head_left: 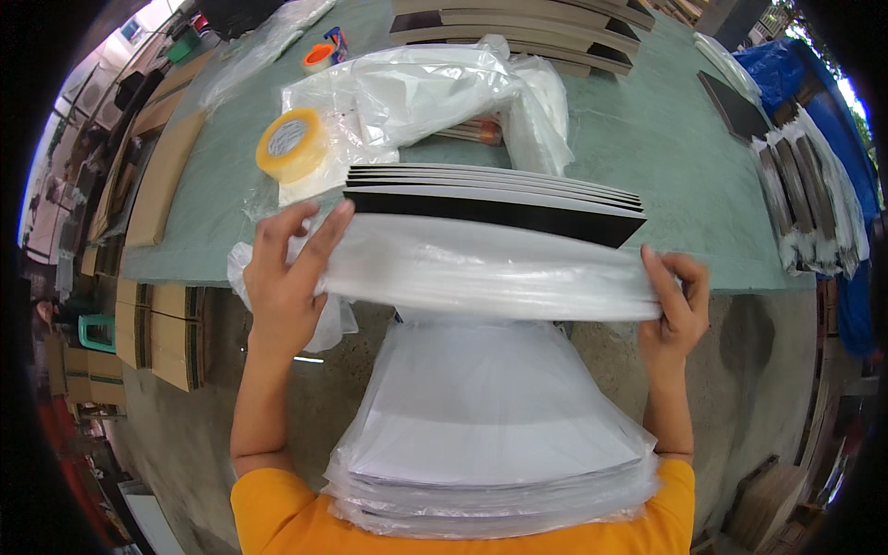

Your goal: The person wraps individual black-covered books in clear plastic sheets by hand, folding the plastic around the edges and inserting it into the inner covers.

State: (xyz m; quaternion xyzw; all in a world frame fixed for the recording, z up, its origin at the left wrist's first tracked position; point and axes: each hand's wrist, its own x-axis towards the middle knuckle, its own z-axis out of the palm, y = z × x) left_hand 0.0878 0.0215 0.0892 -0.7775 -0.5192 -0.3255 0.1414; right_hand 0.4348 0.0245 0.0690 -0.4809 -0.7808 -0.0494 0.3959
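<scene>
A stack of thin black-and-white boards [490, 205] stands at the table's near edge, its far part bare. Clear plastic wrapping [490, 268] covers the near part of the stack. My left hand [291, 268] grips the wrapping at the left end, its index finger reaching up by the boards' corner. At the right end, my right hand [680, 301] pinches the same wrapping between thumb and fingers. Closer to my body rests a plastic-covered pile of white sheets [481, 407], up against my orange shirt.
Beyond the boards lie a large roll of clear tape [291, 145], crumpled plastic [425, 88] and an orange tape roll [319, 58]. Stacked boards [518, 32] sit at the back of the green table [638, 139]. Wrapped bundles [805, 190] stand at right, cardboard [166, 180] at left.
</scene>
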